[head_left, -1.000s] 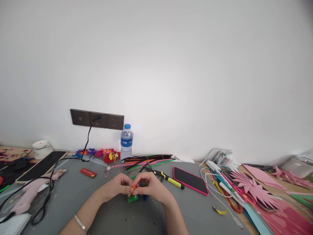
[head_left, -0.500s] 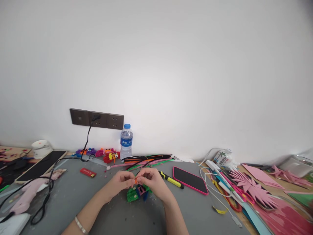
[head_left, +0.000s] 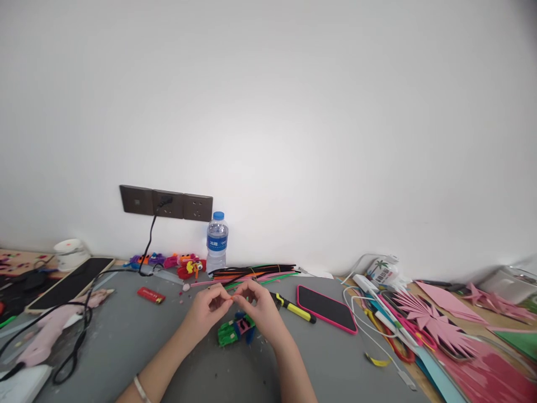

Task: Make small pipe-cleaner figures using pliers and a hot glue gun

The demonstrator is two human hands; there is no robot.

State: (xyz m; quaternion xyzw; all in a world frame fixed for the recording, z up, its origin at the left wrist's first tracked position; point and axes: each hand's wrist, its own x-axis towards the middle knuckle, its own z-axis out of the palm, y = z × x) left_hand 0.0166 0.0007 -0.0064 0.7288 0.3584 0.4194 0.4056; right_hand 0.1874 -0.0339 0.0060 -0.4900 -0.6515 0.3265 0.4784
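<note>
My left hand (head_left: 208,309) and my right hand (head_left: 260,312) meet above the mat, thumbs and index fingers pinched together. Between the fingertips is a small orange piece, almost wholly hidden, so its kind cannot be told. Just below my hands, a small green, blue and pink fuzzy figure (head_left: 229,333) lies on the grey mat (head_left: 201,380); my right hand partly covers it. Behind the fingers lies a bundle of coloured pipe cleaners (head_left: 268,271). A yellow and black pen-like tool (head_left: 296,310) rests to the right of my right hand.
A water bottle (head_left: 217,244) stands by the wall near several fuzzy figures (head_left: 191,270). A pink-edged phone (head_left: 326,309) lies right of centre. Leftward are a red box cutter-sized item (head_left: 151,295), a pink glue gun (head_left: 48,331) and its black cord. Pink paper (head_left: 436,322) and cables crowd the right.
Both hands have lifted slightly away from the fuzzy figure, showing more of it. The orange piece, plain between the fingertips before, is now mostly covered.
</note>
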